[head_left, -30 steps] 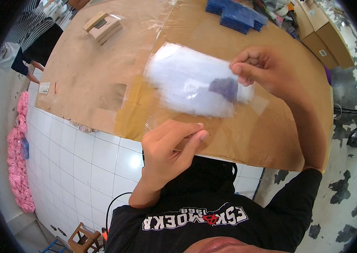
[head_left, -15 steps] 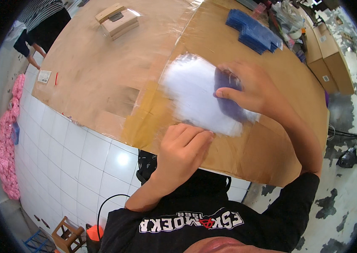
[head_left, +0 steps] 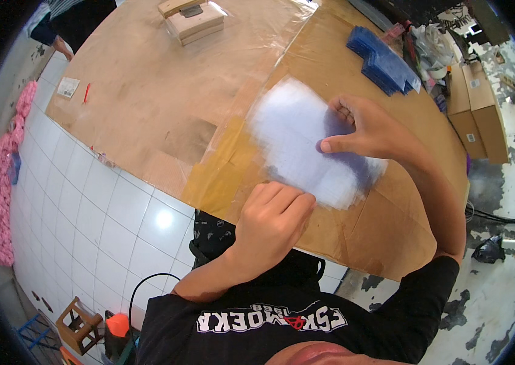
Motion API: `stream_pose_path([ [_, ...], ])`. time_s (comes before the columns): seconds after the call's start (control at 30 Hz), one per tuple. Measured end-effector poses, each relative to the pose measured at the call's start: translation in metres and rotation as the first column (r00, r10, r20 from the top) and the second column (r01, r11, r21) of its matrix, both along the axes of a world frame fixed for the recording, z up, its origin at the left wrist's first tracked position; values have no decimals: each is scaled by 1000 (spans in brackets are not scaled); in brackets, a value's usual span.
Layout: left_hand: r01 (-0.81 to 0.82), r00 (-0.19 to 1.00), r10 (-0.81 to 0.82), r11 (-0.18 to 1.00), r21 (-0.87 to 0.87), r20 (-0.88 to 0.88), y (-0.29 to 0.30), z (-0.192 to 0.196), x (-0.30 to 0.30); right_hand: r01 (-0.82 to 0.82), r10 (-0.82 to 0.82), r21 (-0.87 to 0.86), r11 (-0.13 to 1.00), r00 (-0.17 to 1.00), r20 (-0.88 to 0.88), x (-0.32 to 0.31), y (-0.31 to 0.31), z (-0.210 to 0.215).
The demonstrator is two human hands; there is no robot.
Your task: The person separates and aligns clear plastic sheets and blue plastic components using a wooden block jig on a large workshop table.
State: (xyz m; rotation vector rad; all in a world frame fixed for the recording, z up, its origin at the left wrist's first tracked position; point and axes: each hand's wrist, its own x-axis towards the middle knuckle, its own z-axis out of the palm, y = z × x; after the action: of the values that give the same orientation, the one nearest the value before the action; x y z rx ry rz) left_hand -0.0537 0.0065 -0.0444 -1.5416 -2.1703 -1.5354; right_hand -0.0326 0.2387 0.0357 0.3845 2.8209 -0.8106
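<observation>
A bright white patch [head_left: 288, 131] with soft, uneven edges lies on the brown covered table top in front of me. What it is made of cannot be told. Over its right part hovers my right hand [head_left: 376, 134], thumb stretched out and apart from the bent fingers. Nothing shows in that gap but the bluish shade falling on the white. My left hand [head_left: 272, 222] is closed at the near edge of the patch, fingertips pressed together; whatever they might pinch is hidden.
Blue flat pieces [head_left: 385, 64] are stacked at the far right, next to plastic bags [head_left: 434, 45] and cardboard boxes [head_left: 476, 115]. A wooden block [head_left: 193, 27] sits at the far side. Yellowish tape [head_left: 224, 167] lies left of the patch. Pink wrapped bundles [head_left: 5, 182] line the left wall.
The dark blue-purple shape under my right hand has given way to a paler bluish shade. My left hand stays closed by the patch. The whole view has shifted slightly.
</observation>
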Motion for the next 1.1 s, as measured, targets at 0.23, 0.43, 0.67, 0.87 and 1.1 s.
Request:
stream_pose_path([
  [0.23, 2, 1000, -2, 1000, 1, -5, 0, -1, 0, -4, 16, -131, 991, 995, 94, -3, 0, 9],
  [0.43, 3, 1000, -3, 1000, 7, 13, -1, 2, -1, 49, -7, -364, 930, 993, 116, 1, 5, 6],
  [0.67, 1, 997, -4, 999, 47, 79, -3, 2, -1, 150, -78, -658, 738, 987, 138, 13, 2, 0],
  [0.87, -2, 794, -165, 962, 274, 586, -4, 3, 2, 170, -401, -851, 497, 915, -51, 41, 8, 9],
  [1.1, 216, 658, -374, 925, 311, 654, 41, 37, -15, -46, -666, -978, 204, 725, -173, 57, -12, 0],
])
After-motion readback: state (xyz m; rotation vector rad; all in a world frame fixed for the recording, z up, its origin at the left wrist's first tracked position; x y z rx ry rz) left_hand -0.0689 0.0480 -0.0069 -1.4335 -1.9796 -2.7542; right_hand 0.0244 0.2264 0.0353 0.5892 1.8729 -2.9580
